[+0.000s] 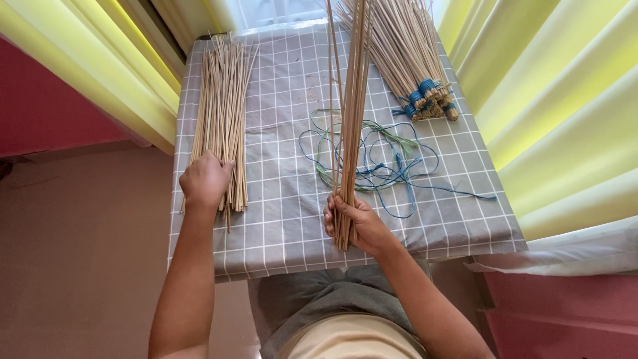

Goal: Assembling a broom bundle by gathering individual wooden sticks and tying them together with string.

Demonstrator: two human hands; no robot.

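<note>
Gripping a bundle of thin sticks (350, 119) near its lower end, the right hand (352, 223) is closed around it, fingers wrapped from the left, thumb side toward the person. The bundle stands nearly upright, its base just above the table (279, 239) near the front edge, its tops running out of view overhead. The right forearm reaches up from the lower right.

The left hand (205, 178) lies knuckles-up on the near end of a loose pile of sticks (221, 113) at the table's left side; its fingers curl down into the pile, but whether they pinch any stick I cannot tell. The left arm stretches straight out from the lower left.

Behind the upright bundle, at the table's middle, lies a tangle of blue and green strings (385, 163). At the table's far right corner rest tied bundles (405, 53), bound with blue cord at their near ends. A grey checked cloth covers the table. Yellow curtains (565, 100) hang on both sides of the table, the right one just beside its edge.
</note>
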